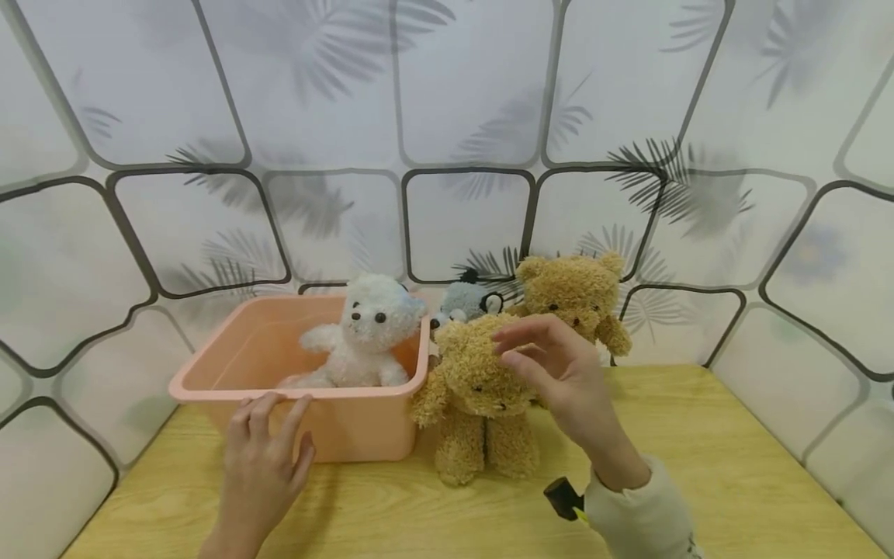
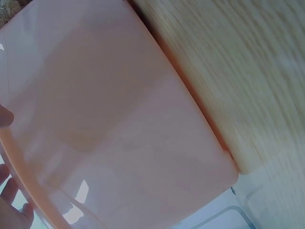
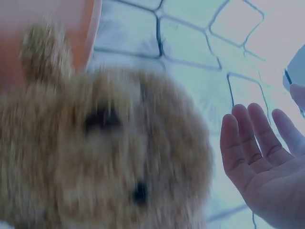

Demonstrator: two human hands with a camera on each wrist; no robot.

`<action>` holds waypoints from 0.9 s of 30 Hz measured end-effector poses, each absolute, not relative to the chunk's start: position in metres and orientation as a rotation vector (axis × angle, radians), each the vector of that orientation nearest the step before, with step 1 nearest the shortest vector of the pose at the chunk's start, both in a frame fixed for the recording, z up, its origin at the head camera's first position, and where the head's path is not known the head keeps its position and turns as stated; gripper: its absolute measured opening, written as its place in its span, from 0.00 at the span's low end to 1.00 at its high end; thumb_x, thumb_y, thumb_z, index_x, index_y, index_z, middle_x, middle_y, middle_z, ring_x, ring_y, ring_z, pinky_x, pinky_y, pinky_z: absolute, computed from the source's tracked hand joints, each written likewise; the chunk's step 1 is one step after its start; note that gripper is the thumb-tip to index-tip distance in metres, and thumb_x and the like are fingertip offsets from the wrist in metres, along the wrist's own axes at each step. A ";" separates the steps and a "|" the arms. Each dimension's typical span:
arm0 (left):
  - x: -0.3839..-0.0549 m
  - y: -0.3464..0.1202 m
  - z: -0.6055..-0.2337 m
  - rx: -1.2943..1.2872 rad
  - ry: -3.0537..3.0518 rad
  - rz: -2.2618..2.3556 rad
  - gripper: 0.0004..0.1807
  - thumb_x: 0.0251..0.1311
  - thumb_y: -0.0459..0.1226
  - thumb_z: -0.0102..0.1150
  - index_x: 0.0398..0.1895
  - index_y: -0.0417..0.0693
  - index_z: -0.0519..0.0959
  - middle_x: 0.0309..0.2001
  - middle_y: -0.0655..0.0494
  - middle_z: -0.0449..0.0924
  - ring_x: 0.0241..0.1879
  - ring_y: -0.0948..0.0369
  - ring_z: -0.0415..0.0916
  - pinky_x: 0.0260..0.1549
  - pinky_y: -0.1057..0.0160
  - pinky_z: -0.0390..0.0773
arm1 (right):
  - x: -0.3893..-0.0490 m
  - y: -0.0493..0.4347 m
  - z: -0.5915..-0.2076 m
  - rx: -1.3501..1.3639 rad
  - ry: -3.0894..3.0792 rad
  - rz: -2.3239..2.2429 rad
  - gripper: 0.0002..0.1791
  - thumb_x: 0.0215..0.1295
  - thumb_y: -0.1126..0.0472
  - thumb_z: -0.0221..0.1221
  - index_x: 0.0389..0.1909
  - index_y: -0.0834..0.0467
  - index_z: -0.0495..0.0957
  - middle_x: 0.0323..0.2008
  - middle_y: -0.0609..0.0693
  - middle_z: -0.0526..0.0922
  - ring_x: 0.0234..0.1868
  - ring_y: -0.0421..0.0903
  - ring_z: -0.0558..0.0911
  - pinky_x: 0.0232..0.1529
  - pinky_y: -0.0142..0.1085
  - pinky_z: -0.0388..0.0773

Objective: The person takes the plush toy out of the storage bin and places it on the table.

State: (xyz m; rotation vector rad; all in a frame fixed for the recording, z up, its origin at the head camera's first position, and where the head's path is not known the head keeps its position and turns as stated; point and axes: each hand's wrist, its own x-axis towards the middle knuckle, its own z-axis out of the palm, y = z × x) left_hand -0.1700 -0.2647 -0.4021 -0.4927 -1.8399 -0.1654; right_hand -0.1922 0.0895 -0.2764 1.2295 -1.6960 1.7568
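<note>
My left hand is at the front rim of a pink plastic bin, fingertips over the edge and thumb against the outer wall. In the left wrist view, fingers show past the rim. A white teddy bear sits inside the bin at its right end. Beside the bin, a curly tan teddy bear stands on the table, head tilted forward. My right hand hovers at that bear's head, fingers spread and holding nothing; the right wrist view shows a gap between the palm and the bear.
Behind the front bear are a second tan teddy bear and a grey-blue plush toy, partly hidden. A black object sits at my right wrist. The wooden table ends at a patterned curtain.
</note>
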 end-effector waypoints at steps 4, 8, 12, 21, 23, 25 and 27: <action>-0.170 -0.264 -0.403 -0.491 -1.847 -0.166 0.20 0.65 0.40 0.45 0.51 0.36 0.79 0.48 0.29 0.70 0.43 0.32 0.66 0.50 0.34 0.66 | -0.193 0.071 -0.278 1.257 -1.765 1.741 0.11 0.66 0.79 0.57 0.49 0.72 0.76 0.46 0.58 0.82 0.45 0.49 0.83 0.44 0.36 0.83; -0.169 -0.264 -0.403 -0.488 -1.853 -0.169 0.21 0.66 0.40 0.44 0.52 0.36 0.79 0.48 0.28 0.70 0.43 0.32 0.65 0.51 0.34 0.66 | -0.196 0.053 -0.275 1.255 -1.865 1.704 0.12 0.66 0.77 0.58 0.49 0.71 0.76 0.46 0.63 0.81 0.45 0.49 0.82 0.44 0.38 0.84; -0.169 -0.265 -0.403 -0.489 -1.861 -0.166 0.21 0.68 0.41 0.43 0.52 0.36 0.79 0.48 0.28 0.70 0.43 0.32 0.65 0.51 0.34 0.65 | -0.198 0.037 -0.271 1.285 -1.910 1.720 0.13 0.64 0.79 0.58 0.50 0.73 0.75 0.47 0.66 0.80 0.47 0.55 0.82 0.48 0.42 0.84; -0.169 -0.265 -0.403 -0.494 -1.861 -0.163 0.22 0.68 0.41 0.43 0.52 0.35 0.79 0.48 0.28 0.70 0.43 0.32 0.65 0.50 0.34 0.66 | -0.198 0.003 -0.269 1.348 -2.098 1.838 0.20 0.69 0.72 0.58 0.61 0.71 0.69 0.61 0.64 0.74 0.60 0.59 0.77 0.61 0.45 0.76; -0.169 -0.265 -0.403 -0.495 -1.865 -0.163 0.22 0.69 0.42 0.43 0.52 0.35 0.79 0.48 0.28 0.70 0.43 0.32 0.65 0.50 0.34 0.66 | -0.200 -0.004 -0.272 1.306 -2.182 1.853 0.22 0.71 0.69 0.57 0.63 0.68 0.68 0.64 0.63 0.72 0.64 0.58 0.75 0.63 0.45 0.74; -0.169 -0.265 -0.403 -0.495 -1.868 -0.163 0.22 0.69 0.42 0.42 0.52 0.35 0.79 0.48 0.28 0.70 0.43 0.32 0.65 0.50 0.34 0.65 | -0.201 -0.011 -0.276 1.254 -2.267 1.875 0.23 0.73 0.66 0.57 0.66 0.66 0.67 0.67 0.61 0.70 0.65 0.58 0.74 0.63 0.43 0.75; -0.169 -0.265 -0.403 -0.497 -1.867 -0.160 0.22 0.69 0.43 0.42 0.52 0.35 0.79 0.48 0.28 0.70 0.43 0.32 0.65 0.50 0.34 0.66 | -0.202 -0.018 -0.281 1.194 -2.336 1.897 0.24 0.73 0.64 0.57 0.67 0.65 0.67 0.68 0.61 0.69 0.66 0.59 0.73 0.62 0.42 0.75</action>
